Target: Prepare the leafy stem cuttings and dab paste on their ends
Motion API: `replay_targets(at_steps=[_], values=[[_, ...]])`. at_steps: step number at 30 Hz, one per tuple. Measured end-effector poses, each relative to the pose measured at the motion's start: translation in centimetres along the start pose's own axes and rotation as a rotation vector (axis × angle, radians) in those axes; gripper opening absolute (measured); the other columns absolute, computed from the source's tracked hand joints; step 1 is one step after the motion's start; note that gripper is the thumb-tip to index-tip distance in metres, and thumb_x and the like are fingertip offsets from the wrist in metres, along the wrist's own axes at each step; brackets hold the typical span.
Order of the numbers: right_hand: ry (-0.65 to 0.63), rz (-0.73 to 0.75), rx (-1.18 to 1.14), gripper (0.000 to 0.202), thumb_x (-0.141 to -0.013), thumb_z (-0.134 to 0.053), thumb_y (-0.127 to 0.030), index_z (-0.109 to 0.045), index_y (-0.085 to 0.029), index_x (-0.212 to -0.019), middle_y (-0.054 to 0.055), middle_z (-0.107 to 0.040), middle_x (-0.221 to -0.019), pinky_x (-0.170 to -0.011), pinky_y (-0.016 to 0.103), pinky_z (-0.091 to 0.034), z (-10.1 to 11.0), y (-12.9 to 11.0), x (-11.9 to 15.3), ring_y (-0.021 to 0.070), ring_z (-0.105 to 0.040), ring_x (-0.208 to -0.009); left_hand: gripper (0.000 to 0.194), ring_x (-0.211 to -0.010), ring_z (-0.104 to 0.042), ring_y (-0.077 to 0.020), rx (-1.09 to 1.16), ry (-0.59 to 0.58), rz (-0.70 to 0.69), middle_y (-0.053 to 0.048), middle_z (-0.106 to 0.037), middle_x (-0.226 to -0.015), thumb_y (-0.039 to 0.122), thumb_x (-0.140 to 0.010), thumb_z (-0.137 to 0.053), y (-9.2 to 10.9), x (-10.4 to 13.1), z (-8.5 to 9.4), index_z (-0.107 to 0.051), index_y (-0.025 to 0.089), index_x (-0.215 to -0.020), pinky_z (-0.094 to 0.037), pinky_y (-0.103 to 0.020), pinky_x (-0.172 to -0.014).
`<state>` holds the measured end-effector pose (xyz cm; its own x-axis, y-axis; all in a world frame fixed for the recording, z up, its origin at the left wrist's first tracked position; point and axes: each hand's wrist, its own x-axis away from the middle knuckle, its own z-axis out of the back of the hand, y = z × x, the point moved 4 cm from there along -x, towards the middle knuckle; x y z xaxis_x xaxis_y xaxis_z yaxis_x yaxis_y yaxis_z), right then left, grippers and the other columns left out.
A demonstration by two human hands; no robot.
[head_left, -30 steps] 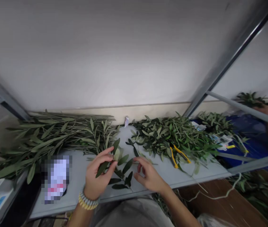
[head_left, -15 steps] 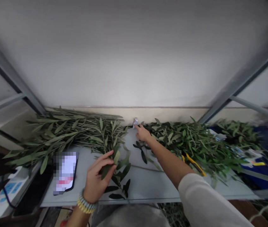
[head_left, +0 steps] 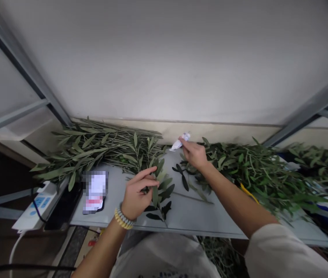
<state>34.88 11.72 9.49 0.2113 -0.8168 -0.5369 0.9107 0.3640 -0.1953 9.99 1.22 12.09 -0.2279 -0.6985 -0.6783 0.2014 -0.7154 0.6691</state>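
Grey shelf (head_left: 210, 218), flat-topped, below a pale wall (head_left: 164, 69), seen in the head view, with the following upon it.

Left hand (head_left: 141, 189): one, partly curled, the leaves of a green sprig (head_left: 164, 193) held loosely between thumb and fingers (the exact grip is partly covered by leaves). The sprig lies near the middle of the shelf, its lower end towards the front edge. Beaded bracelets (head_left: 123, 219), grey and yellow, at the wrist.

Right hand (head_left: 195, 154): one, closed in a pinch on a small white packet (head_left: 178, 143) (printed, wording too small to read), near the back of the shelf. The packet is tilted.

Left branches (head_left: 94, 148): a heap of long stems with narrow leaves, along the back.

Right branches (head_left: 256, 166): a dense, leafy heap, beyond the right forearm. A yellow handle (head_left: 249, 193) shows at its front edge (the rest of the tool is hidden).

Dark leaves (head_left: 184, 180): a few, between the sprig and the right heap; near them, one thin stem (head_left: 194, 197).

Phone (head_left: 97, 191): one, screen blurred, left of the left hand.

Power strip (head_left: 36, 208): white with blue, at the far left, beside a black tray (head_left: 62, 208).
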Motion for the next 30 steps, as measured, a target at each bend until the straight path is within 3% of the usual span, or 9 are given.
replay_targets(at_steps=[2, 4, 5, 7, 9, 12, 17, 25, 30], values=[[0.327, 0.012, -0.148, 0.030, -0.084, -0.048, -0.022, -0.064, -0.019, -0.110, 0.009, -0.070, -0.092, -0.076, 0.033, -0.051, 4.6, -2.2, 1.3, 0.0195, -0.065, -0.080, 0.018, -0.074, -0.066, -0.0133, -0.013, -0.003, -0.038, -0.013, -0.065, -0.109, 0.004, -0.074, -0.056, 0.6, -0.4, -0.5, -0.068, 0.017, -0.076, -0.057, -0.030, -0.068], [0.591, -0.078, -0.331, 0.022, -0.080, -0.057, -0.025, -0.066, -0.022, -0.099, 0.006, -0.070, -0.088, -0.071, 0.034, -0.051, 8.7, -4.4, 2.9, 0.0195, -0.065, -0.076, 0.021, -0.076, -0.066, -0.0131, -0.033, -0.005, -0.067, -0.012, -0.065, -0.110, 0.003, -0.074, -0.054, 1.0, -0.7, -1.4, -0.069, 0.017, -0.077, -0.057, -0.029, -0.068], [0.688, -0.143, -0.460, 0.023, -0.078, -0.060, -0.028, -0.065, -0.022, -0.099, 0.005, -0.069, -0.085, -0.066, 0.034, -0.052, 10.2, -5.4, 3.7, 0.0193, -0.065, -0.071, 0.022, -0.077, -0.066, -0.0129, -0.044, -0.010, -0.077, -0.012, -0.064, -0.111, 0.002, -0.075, -0.053, 1.2, -0.8, -1.9, -0.069, 0.017, -0.077, -0.057, -0.028, -0.069], [0.736, -0.260, -0.736, 0.025, -0.077, -0.064, -0.034, -0.064, -0.021, -0.098, 0.002, -0.065, -0.070, -0.051, 0.031, -0.049, 11.9, -7.1, 4.9, 0.0165, -0.061, -0.056, 0.023, -0.077, -0.065, -0.0123, -0.058, -0.025, -0.093, -0.013, -0.063, -0.112, 0.002, -0.075, -0.052, 1.6, -1.0, -3.0, -0.069, 0.017, -0.079, -0.057, -0.027, -0.070], [0.686, -0.322, -0.928, 0.022, -0.077, -0.063, -0.039, -0.064, -0.020, -0.087, -0.001, -0.058, -0.056, -0.045, 0.028, -0.044, 12.2, -8.3, 5.6, 0.0137, -0.054, -0.046, 0.023, -0.078, -0.065, -0.0118, -0.066, -0.053, -0.109, -0.013, -0.062, -0.114, 0.002, -0.076, -0.052, 2.1, -1.3, -4.1, -0.069, 0.017, -0.081, -0.057, -0.026, -0.072], [0.566, -0.426, -0.993, 0.025, -0.078, -0.062, -0.041, -0.061, -0.018, -0.069, -0.001, -0.055, -0.051, -0.046, 0.027, -0.043, 11.3, -8.8, 6.2, 0.0119, -0.050, -0.046, 0.025, -0.079, -0.065, -0.0118, -0.087, -0.099, -0.123, -0.013, -0.060, -0.117, 0.003, -0.078, -0.050, 2.7, -1.7, -5.5, -0.069, 0.017, -0.084, -0.057, -0.026, -0.075], [0.446, -0.623, -0.960, 0.030, -0.080, -0.059, -0.044, -0.058, -0.017, -0.068, -0.003, -0.053, -0.053, -0.046, 0.023, -0.038, 9.5, -7.4, 6.6, 0.0094, -0.045, -0.048, 0.027, -0.085, -0.065, -0.0132, -0.144, -0.131, -0.143, -0.011, -0.057, -0.122, 0.002, -0.079, -0.049, 3.2, -2.3, -7.0, -0.069, 0.018, -0.089, -0.056, -0.028, -0.079], [0.258, -0.624, -1.008, 0.034, -0.082, -0.054, -0.049, -0.056, -0.017, -0.069, -0.003, -0.055, -0.053, -0.043, 0.022, -0.035, 7.5, -6.8, 6.1, 0.0099, -0.046, -0.046, 0.032, -0.091, -0.065, -0.0161, -0.247, -0.133, -0.056, -0.011, -0.052, -0.129, 0.002, -0.078, -0.048, 2.8, -1.3, -8.2, -0.068, 0.020, -0.096, -0.056, -0.030, -0.082], [0.218, -0.629, -1.063, 0.033, -0.082, -0.054, -0.049, -0.056, -0.018, -0.070, -0.003, -0.055, -0.052, -0.042, 0.022, -0.038, 6.6, -6.4, 6.0, 0.0105, -0.047, -0.045, 0.033, -0.095, -0.064, -0.0171, -0.271, -0.151, -0.031, -0.012, -0.050, -0.132, 0.002, -0.078, -0.049, 2.7, -1.0, -8.8, -0.067, 0.020, -0.099, -0.055, -0.030, -0.084]])
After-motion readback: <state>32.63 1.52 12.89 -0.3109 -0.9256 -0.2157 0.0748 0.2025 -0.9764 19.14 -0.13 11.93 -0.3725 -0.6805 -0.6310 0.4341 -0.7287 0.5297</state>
